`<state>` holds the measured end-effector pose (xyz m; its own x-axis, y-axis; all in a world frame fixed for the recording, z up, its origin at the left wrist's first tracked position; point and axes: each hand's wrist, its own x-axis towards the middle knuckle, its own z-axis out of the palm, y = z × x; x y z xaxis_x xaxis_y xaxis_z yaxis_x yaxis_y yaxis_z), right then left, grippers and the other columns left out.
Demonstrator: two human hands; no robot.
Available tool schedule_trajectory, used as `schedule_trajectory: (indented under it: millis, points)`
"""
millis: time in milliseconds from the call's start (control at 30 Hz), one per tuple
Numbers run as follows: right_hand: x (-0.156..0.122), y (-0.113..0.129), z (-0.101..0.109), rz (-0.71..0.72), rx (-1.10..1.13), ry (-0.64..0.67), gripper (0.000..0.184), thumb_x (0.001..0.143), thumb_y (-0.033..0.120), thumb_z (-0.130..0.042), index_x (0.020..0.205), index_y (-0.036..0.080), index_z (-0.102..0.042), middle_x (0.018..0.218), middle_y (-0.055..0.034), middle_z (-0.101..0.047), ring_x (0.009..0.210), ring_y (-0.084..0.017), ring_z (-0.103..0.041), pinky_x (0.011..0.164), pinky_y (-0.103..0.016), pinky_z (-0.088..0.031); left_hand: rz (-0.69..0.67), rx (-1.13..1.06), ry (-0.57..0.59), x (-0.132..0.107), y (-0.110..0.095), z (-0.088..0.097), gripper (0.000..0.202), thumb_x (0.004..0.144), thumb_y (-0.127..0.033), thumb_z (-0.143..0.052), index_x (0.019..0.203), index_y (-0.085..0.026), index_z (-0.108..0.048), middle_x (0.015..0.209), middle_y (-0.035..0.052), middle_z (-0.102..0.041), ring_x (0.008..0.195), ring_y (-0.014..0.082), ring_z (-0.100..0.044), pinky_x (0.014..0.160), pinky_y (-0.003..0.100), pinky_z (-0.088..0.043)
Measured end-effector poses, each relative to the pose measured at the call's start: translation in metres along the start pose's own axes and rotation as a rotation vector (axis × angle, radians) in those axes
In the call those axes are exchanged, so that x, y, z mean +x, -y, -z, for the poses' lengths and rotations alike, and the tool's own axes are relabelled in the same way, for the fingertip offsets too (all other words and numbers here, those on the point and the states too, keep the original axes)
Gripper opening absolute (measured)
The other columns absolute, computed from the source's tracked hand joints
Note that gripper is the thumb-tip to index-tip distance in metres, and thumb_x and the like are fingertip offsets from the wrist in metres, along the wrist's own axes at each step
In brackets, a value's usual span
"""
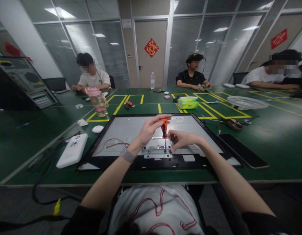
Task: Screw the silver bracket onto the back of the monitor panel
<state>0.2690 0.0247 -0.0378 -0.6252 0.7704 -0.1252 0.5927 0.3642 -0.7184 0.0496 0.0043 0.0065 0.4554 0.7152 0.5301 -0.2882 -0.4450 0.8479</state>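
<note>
A flat display panel (131, 125) with a black frame lies back side up on the green table in front of me. My left hand (149, 128) is closed on the orange and black handle of a screwdriver (164, 129), which stands nearly upright. Its tip meets a metal bracket (153, 156) near the panel's front edge. Close to the shaft is my right hand (184, 139), fingers curled and thumb apart from them, the thumb tip near the bracket. Nothing shows between those fingers. Thin coloured wires (114, 142) lie on the panel's left part.
Left of the panel are a white power bank (72, 150) and a pink-lidded bottle (97, 101). A black phone (242, 150) lies right of it. Beyond stand a green tissue pack (187, 103) and a white round grille (247, 102). Three people sit across the table.
</note>
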Motion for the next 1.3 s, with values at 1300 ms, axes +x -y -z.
schedule_trajectory:
  millis: [1300]
  points:
    - [0.001, -0.001, 0.000, 0.014, -0.009, 0.007, 0.065, 0.055, 0.054, -0.085, 0.098, 0.019, -0.050, 0.088, -0.0002, -0.051, 0.080, -0.017, -0.049, 0.070, -0.029, -0.041, -0.063, 0.241, -0.375, -0.005, -0.013, 0.023, 0.044, 0.077, -0.027, -0.073, 0.111, -0.025, -0.045, 0.093, -0.0010, -0.057, 0.066, 0.0127, -0.067, 0.050, 0.024, -0.059]
